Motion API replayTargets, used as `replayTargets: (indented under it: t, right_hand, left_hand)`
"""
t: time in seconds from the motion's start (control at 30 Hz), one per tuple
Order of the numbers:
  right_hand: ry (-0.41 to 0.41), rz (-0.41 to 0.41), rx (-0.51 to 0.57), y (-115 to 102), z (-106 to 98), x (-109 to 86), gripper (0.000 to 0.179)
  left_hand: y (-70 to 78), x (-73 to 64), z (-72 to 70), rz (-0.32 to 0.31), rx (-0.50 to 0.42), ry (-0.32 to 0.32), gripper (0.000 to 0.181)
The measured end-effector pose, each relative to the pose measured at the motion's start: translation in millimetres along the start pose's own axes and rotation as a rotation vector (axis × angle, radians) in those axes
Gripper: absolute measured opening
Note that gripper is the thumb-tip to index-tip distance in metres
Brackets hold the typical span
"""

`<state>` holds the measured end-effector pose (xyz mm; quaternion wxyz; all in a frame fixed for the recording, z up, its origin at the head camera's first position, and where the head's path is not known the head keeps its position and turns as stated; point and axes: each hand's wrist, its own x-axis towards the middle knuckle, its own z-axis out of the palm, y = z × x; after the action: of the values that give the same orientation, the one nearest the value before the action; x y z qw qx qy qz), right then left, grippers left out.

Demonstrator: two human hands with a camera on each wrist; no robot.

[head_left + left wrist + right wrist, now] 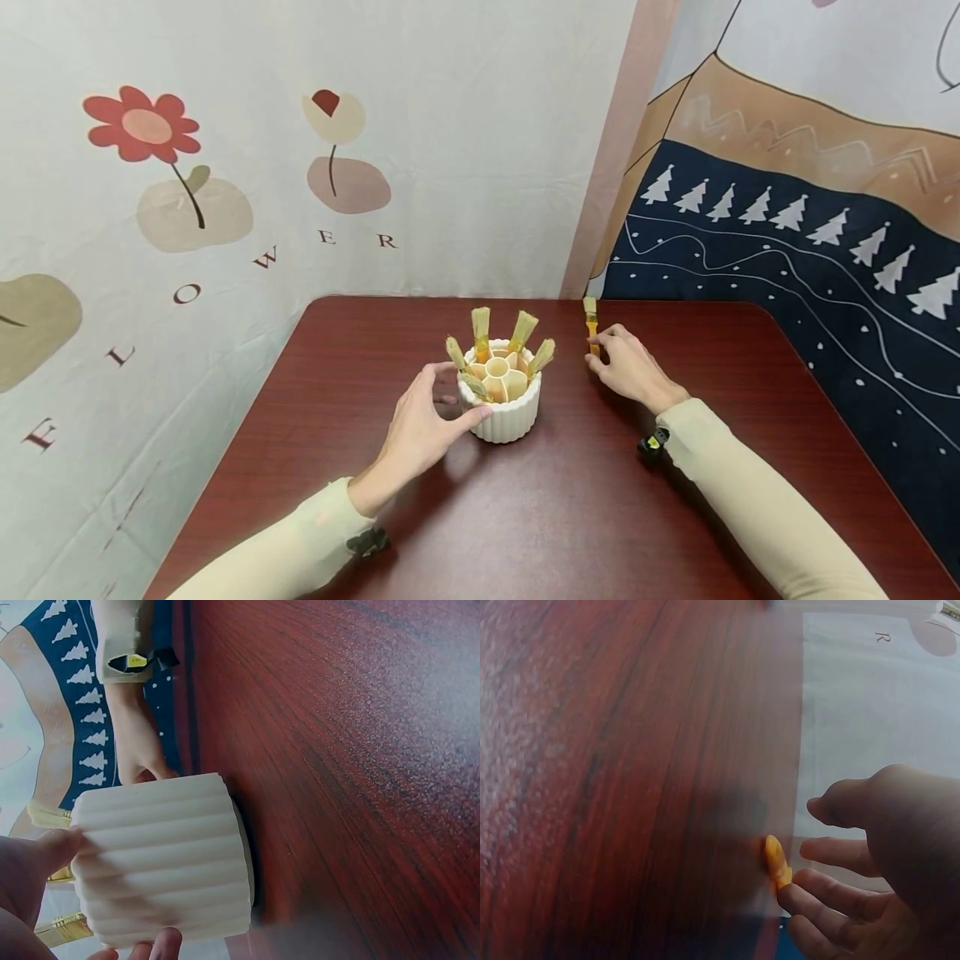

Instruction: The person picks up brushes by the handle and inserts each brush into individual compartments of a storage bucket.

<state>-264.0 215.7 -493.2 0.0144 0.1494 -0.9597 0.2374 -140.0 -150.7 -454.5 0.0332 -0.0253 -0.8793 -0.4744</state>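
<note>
A white ribbed round holder (507,422) with several compartments stands on the table, and several bristle brushes (481,327) stick up out of it. My left hand (418,427) holds this holder from its left side, the thumb at the front rim and the fingers round the far side. In the left wrist view the holder's ribbed wall (161,862) fills the space between thumb and fingertips. To the right, a single brush with a yellow handle (591,321) lies on the table, bristles away from me. Over its handle end (777,859) is my right hand (628,367), thumb and index finger spread apart.
The dark red wooden table (510,517) runs back to a white curtain with printed flowers (480,150). A navy curtain with white trees (780,242) hangs along the right side. Each wrist carries a dark strapped device (654,443).
</note>
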Motion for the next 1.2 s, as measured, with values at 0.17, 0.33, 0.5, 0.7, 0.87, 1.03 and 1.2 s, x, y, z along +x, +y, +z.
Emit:
replayTargets:
  t: [0.17, 0.33, 0.5, 0.7, 0.87, 1.03, 1.2]
  right_hand:
    - [0.002, -0.014, -0.015, 3.0, 0.8, 2.0, 0.044]
    - [-0.005, -0.031, -0.041, 4.5, 2.0, 2.7, 0.046]
    - [-0.010, -0.036, -0.050, 4.9, 2.4, 2.5, 0.047]
    - [-0.018, -0.027, -0.056, 4.9, 3.0, 0.6, 0.046]
    - [-0.013, -0.028, -0.060, 4.9, 3.7, -2.0, 0.043]
    - [0.003, -0.033, -0.050, 3.8, 2.8, -4.0, 0.038]
    - [0.029, -0.048, -0.050, 5.0, 2.0, -5.7, 0.030]
  left_hand:
    - [1.0, -0.3, 0.0, -0.008, -0.007, -0.003, 0.082]
    - [1.4, -0.4, -0.4, -0.015, 0.003, -0.006, 0.082]
    - [1.3, -0.5, -0.5, -0.012, 0.013, -0.003, 0.082]
    - [0.2, 0.1, -0.8, -0.006, 0.000, -0.007, 0.082]
    - [0.4, -0.7, -0.9, -0.009, -0.002, -0.009, 0.082]
    - [0.2, -1.0, -0.4, -0.016, -0.005, -0.009, 0.082]
    - [-0.2, -1.6, 0.1, -0.021, -0.010, -0.011, 0.081]
